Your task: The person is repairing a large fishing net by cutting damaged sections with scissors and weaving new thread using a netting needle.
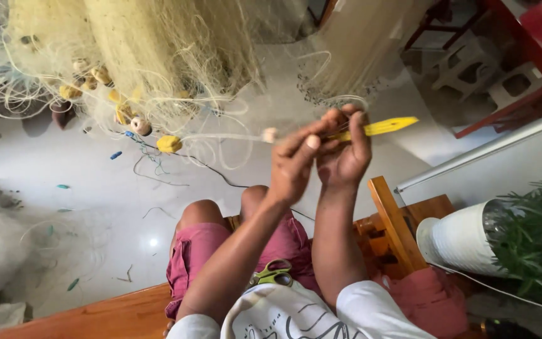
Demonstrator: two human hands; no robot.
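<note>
The right hand (346, 150) is closed around the butt of a yellow netting needle (381, 127), fingers curled over it and the flat blade sticking out toward three o'clock. Just beside it, at its nine o'clock and touching knuckle to knuckle, the left hand (293, 166) is pinched shut, thumb and forefinger nipping the pale cord (221, 136) where it runs in from the hanging fishing net (158, 56). A small whitish float (270, 134) sits on that cord right at the left fingertips.

To my eye the work in hand is tying or mending mesh along this float line, and doing it well seems to depend on the left pinch: it should keep the cord taut and the loop flat while the needle passes, so that the knot seats against the fingertip rather than slipping along the line. The needle is best kept low and in line with the cord; its tip points away from the mass of loose twine at eleven o'clock, which could snag it.

Further out, more yellow floats (169, 144) hang in the net at ten o'clock. Green-handled scissors (271, 274) lie in the person's lap at six o'clock, within easy reach. A wooden bench (390, 220) supports the sitter, and a white ribbed pot (459, 242) with a green plant stands at four o'clock.
</note>
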